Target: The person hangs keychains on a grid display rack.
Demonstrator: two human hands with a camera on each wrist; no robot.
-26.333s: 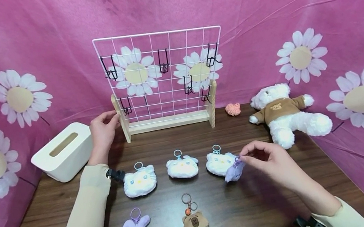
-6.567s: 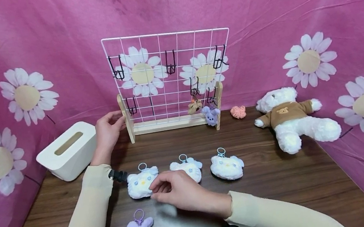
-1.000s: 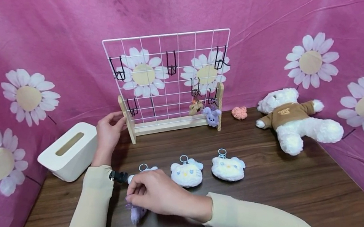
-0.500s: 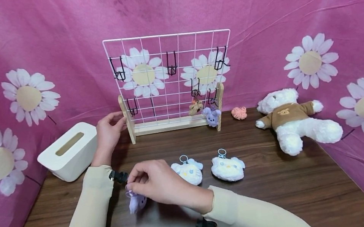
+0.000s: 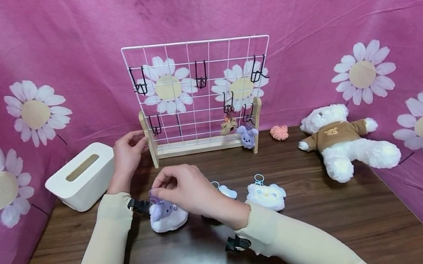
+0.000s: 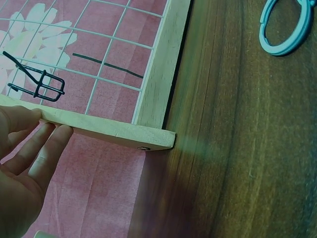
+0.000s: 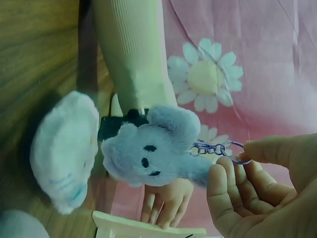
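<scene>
My right hand (image 5: 188, 188) pinches the ring of a purple rabbit plush keychain (image 5: 161, 210) between thumb and fingers. In the right wrist view the purple plush (image 7: 153, 148) hangs from its chain, dark eyes and nose showing. It is in front of the left white cat-face plush keychain (image 5: 170, 223). My left hand (image 5: 129, 156) holds the left wooden post (image 5: 151, 144) of a white grid rack; in the left wrist view its fingertips touch the post (image 6: 109, 129). On the rack's lower right hooks hang a brown capybara keychain (image 5: 228, 126) and another purple rabbit keychain (image 5: 247, 137).
Several other black hooks, such as the top middle hook (image 5: 201, 75), carry nothing. Two more white cat-face keychains lie ahead, the right one (image 5: 266, 196) uncovered. A tissue box (image 5: 81, 178) stands left. A pink heart (image 5: 279, 132) and white teddy bear (image 5: 336, 133) lie right.
My right hand has raised the purple rabbit keychain off the table and moved it toward the rack. Much earlier, the capybara lay on the table; now it hangs. The left hand stays at the post.
</scene>
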